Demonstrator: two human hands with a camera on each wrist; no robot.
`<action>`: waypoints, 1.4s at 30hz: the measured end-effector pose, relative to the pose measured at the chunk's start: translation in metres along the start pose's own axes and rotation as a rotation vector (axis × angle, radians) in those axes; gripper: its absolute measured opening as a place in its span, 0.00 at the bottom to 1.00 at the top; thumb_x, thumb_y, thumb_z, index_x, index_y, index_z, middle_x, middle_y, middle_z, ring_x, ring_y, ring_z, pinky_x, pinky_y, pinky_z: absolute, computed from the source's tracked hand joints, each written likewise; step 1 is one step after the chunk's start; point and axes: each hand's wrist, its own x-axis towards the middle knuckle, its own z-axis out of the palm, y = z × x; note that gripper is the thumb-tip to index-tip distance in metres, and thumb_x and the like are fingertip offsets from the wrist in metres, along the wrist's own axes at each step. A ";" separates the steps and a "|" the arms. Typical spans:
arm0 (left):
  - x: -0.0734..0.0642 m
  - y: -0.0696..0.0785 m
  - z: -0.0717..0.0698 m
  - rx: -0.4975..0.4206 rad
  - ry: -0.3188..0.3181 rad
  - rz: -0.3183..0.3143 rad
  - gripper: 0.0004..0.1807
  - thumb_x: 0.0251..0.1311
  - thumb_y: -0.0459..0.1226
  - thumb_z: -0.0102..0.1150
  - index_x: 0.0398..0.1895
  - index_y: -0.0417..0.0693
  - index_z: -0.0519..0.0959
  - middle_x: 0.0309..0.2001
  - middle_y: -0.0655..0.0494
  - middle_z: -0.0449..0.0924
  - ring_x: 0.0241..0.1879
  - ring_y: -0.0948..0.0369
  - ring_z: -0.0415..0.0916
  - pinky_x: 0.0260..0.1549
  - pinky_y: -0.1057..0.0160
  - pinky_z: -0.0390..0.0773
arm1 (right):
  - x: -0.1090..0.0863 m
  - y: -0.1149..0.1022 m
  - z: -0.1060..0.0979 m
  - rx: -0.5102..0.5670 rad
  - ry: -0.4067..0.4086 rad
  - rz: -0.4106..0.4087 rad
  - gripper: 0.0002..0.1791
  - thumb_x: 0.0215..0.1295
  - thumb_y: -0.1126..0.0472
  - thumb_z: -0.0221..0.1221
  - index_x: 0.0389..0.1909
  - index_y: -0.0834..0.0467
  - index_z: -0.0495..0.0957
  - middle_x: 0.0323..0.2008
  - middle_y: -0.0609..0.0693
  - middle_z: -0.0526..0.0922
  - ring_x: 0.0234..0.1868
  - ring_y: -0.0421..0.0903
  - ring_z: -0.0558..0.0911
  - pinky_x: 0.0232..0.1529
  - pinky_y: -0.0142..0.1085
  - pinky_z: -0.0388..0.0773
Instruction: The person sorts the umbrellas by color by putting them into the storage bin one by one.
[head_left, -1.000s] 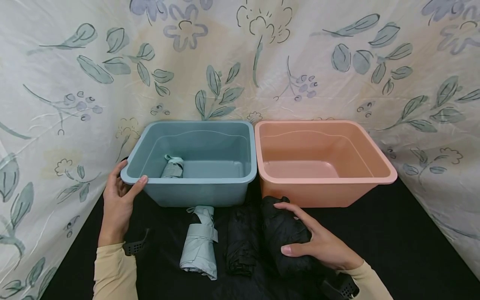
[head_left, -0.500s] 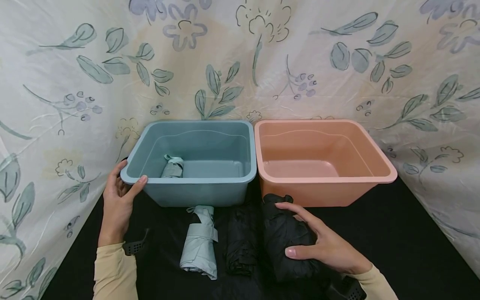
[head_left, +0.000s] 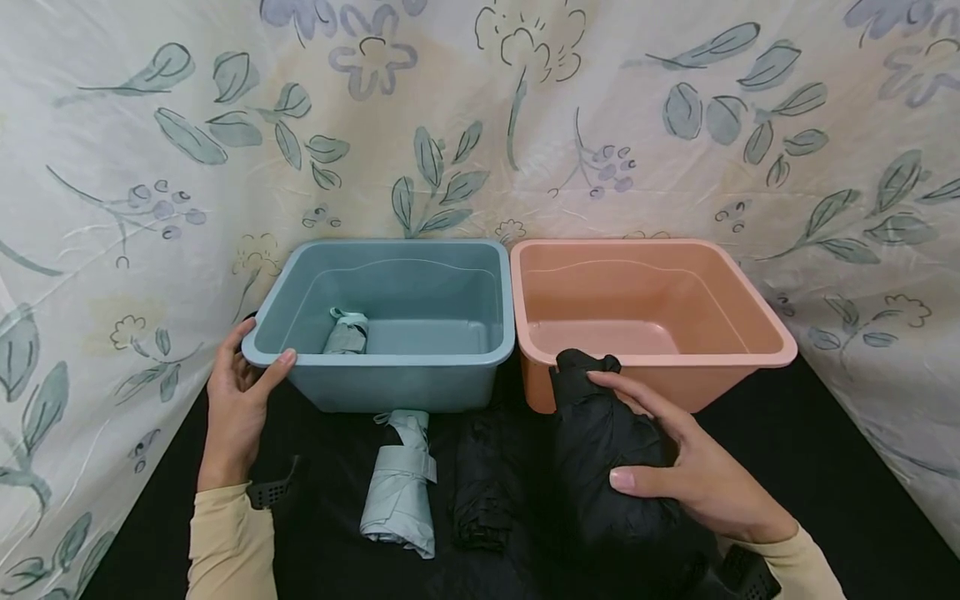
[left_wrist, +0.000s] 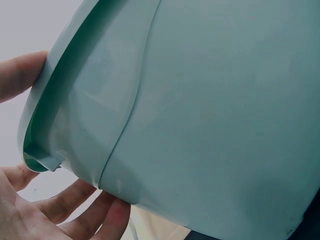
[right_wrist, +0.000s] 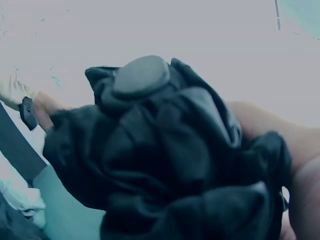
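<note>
One of four inside, three out

The held black umbrella [head_left: 600, 425], rolled up, is in front of the pink bin [head_left: 648, 292], its upper end overlapping that bin's front rim in the head view. Whether it touches the bin, or its lower end clears the black cloth [head_left: 825, 492], cannot be told. The right hand [head_left: 697, 471] has thumb and fingers clamped round it; the right wrist view shows its grey end knob [right_wrist: 142, 76]. Beside it on the cloth lie a second black umbrella [head_left: 482, 483] and a strapped pale umbrella [head_left: 397, 500]. A smaller-looking pale umbrella [head_left: 347, 333] lies inside the blue bin [head_left: 405, 383], whose near left corner the left hand [head_left: 236, 408] grips, thumb on the rim. By that layout, the work seems at an early stage.
</note>
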 end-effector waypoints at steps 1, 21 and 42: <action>0.000 0.000 0.000 -0.001 0.000 0.000 0.41 0.67 0.36 0.65 0.79 0.56 0.56 0.74 0.43 0.60 0.70 0.52 0.60 0.54 0.76 0.69 | 0.002 -0.002 -0.002 0.007 0.003 -0.010 0.45 0.64 0.71 0.63 0.80 0.49 0.55 0.79 0.50 0.49 0.74 0.56 0.51 0.67 0.58 0.60; 0.000 0.000 0.000 0.011 0.000 -0.001 0.41 0.67 0.37 0.65 0.79 0.57 0.56 0.74 0.43 0.59 0.69 0.52 0.60 0.54 0.75 0.69 | 0.068 -0.036 -0.058 0.080 -0.012 0.002 0.45 0.70 0.76 0.57 0.80 0.44 0.53 0.76 0.61 0.49 0.58 0.53 0.79 0.46 0.50 0.83; -0.001 0.001 0.001 0.017 0.009 -0.011 0.41 0.67 0.37 0.65 0.79 0.58 0.56 0.75 0.44 0.58 0.71 0.52 0.59 0.70 0.52 0.58 | 0.150 -0.036 -0.095 0.014 0.024 0.177 0.42 0.69 0.65 0.64 0.78 0.39 0.57 0.76 0.53 0.54 0.68 0.57 0.70 0.53 0.45 0.80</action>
